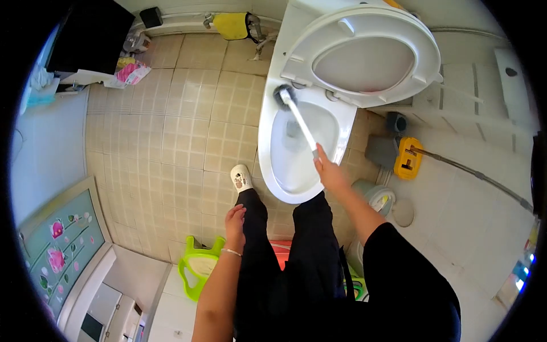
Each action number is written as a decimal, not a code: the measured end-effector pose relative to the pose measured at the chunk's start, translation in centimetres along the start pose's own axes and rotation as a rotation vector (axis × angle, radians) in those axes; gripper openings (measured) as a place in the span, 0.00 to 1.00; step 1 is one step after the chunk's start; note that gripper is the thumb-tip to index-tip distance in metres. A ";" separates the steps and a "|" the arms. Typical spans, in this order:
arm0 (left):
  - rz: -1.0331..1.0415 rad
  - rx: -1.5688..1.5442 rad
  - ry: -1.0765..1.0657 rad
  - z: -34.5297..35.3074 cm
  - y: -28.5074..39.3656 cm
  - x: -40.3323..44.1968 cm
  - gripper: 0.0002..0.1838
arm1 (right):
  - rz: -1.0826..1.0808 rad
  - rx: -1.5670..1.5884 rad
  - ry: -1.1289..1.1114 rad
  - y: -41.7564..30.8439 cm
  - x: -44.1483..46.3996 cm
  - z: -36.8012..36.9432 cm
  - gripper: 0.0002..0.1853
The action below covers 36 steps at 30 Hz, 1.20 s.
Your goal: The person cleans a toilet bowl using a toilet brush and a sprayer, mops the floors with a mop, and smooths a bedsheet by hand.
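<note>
My right hand (330, 171) is closed around the grey end of a toilet brush (300, 122) with a white handle. The dark, round bristle head rests at or just above the left rear rim of the white toilet (265, 154). Water shows in the bowl, with a darker patch under the brush handle. Behind it, the toilet seat (424, 54) and lid are raised. My left hand (235, 221) hangs beside my left leg, fingers loosely bent and holding nothing. A band circles that wrist.
A green plastic stool (192, 285) stands at my left. Right of the toilet are a yellow mop head (407, 158) with a long pole and a lidded bin (380, 200). A yellow cloth (231, 26) hangs on the pipe behind. Beige tiles (185, 131) cover the floor.
</note>
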<state>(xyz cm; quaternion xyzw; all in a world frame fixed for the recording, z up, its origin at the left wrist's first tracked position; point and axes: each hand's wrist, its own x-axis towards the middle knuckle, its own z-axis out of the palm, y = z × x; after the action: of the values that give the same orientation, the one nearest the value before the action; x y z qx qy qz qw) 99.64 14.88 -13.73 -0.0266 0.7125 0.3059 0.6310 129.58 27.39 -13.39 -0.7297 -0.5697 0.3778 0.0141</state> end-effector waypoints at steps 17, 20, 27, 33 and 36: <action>0.068 0.396 -0.045 -2.8 1.1 0.0 0.12 | 0.222 -0.274 -0.462 11.9 -31.4 2.8 0.29; 0.015 0.383 -0.107 -3.6 -1.4 -0.2 0.12 | 0.286 -0.232 -0.134 16.9 -34.6 3.7 0.30; -0.050 0.425 -0.141 -1.0 -4.3 -3.0 0.12 | 0.067 -0.199 -0.154 16.3 -32.6 3.1 0.29; 0.004 0.412 -0.160 -0.8 -3.7 -3.2 0.13 | 0.260 -0.103 0.043 15.2 -30.5 0.5 0.27; -0.013 0.394 -0.125 -1.9 -3.4 -1.8 0.12 | 0.181 -0.128 0.004 12.1 -23.4 -1.7 0.27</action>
<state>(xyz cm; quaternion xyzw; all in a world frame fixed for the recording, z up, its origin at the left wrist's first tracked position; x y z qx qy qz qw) 99.76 10.56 -13.43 0.1119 0.7177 0.1576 0.6690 138.96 4.15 -5.06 -0.7783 -0.5244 0.3391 -0.0656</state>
